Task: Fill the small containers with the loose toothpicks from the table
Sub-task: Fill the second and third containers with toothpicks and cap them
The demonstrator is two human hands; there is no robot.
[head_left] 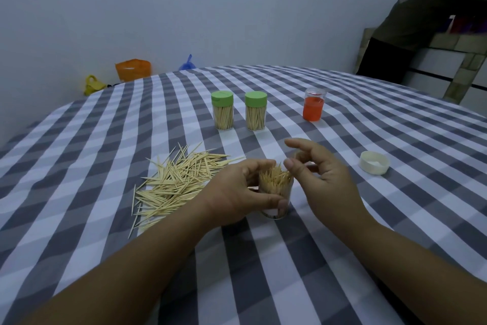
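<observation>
A clear small container (276, 193) stands on the checked tablecloth, packed with upright toothpicks whose tips stick out above its rim. My left hand (232, 193) grips it from the left, thumb across its lower front. My right hand (326, 182) hovers just right of it with loosely curled fingers, its thumb at the toothpick tips; I see nothing held in it. A pile of loose toothpicks (174, 185) lies on the cloth left of the container.
Two green-lidded containers (222, 110) (255, 111) full of toothpicks stand further back. An orange-tinted container (313, 104) stands to their right. A white lid (374, 162) lies at right. A person (427, 16) stands at the far right; bags (133, 69) lie beyond the table.
</observation>
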